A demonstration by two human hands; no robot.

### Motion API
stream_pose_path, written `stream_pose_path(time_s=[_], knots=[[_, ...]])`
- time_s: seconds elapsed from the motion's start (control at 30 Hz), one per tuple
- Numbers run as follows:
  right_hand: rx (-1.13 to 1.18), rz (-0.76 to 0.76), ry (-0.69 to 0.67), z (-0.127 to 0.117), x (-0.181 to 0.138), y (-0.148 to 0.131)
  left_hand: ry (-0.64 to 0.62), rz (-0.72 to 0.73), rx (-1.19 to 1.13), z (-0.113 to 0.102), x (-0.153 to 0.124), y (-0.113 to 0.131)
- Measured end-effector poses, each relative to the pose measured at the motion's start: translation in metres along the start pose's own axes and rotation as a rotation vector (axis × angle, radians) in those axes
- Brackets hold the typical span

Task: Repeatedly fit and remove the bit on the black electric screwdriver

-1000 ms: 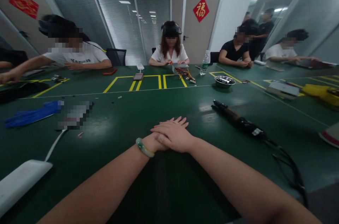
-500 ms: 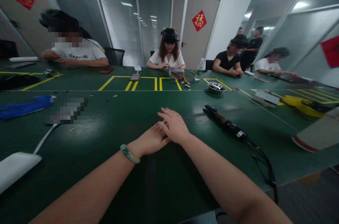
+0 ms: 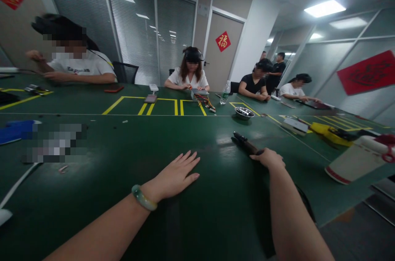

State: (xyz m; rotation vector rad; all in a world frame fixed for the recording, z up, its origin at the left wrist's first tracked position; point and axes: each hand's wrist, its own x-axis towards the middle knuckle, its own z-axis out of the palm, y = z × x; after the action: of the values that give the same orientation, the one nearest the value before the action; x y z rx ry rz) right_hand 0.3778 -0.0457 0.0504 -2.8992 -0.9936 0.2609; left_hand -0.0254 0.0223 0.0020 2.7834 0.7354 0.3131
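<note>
Right hand [image 3: 271,159], gone from atop the flat-spread left hand [image 3: 170,176], now curls around the electric screwdriver [image 3: 248,145].

A blue glove [image 3: 17,130] lies at the left of the green table [image 3: 123,152], a metal bowl [image 3: 245,113] stands far off, right of centre, near a clear bottle [image 3: 225,94], a pale red-banded container [image 3: 352,162] stands at the right, and a person [image 3: 189,76] sits at the far side behind a grey box [image 3: 200,95].

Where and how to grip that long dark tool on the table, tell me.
Probably around the tool's long body, behind the narrow tip, the right hand coming from above and the right: the tool lies flat, tip pointing forward-left, body running back toward that hand.
</note>
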Motion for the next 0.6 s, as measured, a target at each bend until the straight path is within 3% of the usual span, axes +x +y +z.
stream_pose_path(time_s=[0.23,0.33,0.47,0.6], knots=[[-0.059,-0.171,0.141,0.000,-0.018,-0.031,0.081,0.022,0.000,-0.002,-0.001,0.007],[-0.082,-0.385,0.270,0.001,-0.040,-0.058,0.148,0.024,0.018,-0.010,0.002,0.014],[0.052,-0.739,0.394,0.013,-0.086,-0.108,0.294,0.059,0.089,-0.025,0.006,0.030],[0.093,-1.093,0.331,0.043,-0.131,-0.148,0.365,0.161,0.162,-0.035,0.003,0.045]])
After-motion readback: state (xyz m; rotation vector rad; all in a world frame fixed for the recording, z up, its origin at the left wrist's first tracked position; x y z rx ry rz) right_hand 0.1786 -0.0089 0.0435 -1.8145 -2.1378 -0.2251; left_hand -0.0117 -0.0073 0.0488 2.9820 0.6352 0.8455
